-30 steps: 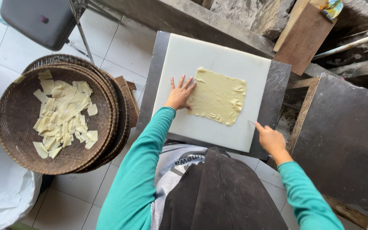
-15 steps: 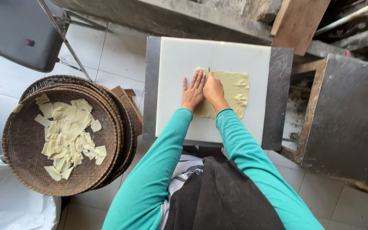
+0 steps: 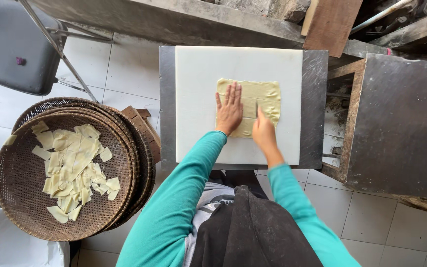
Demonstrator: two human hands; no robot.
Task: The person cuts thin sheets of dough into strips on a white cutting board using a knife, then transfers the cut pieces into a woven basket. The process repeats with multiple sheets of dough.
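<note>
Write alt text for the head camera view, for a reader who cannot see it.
Seen from above, a person in teal sleeves presses the left hand flat on a thin pale dough sheet on a white cutting board, while the right hand draws a small blade through it. To the left, stacked woven trays hold cut dough pieces.

Left hand (image 3: 230,110) flat on dough sheet (image 3: 263,96), right hand (image 3: 263,129) with blade, white board (image 3: 198,99).

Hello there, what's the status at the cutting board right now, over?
Left hand flat on the dough sheet, pinning it. Right hand grips a thin blade, barely visible, on the sheet. White board bare around it; tray of cut pieces sits apart, left.
</note>
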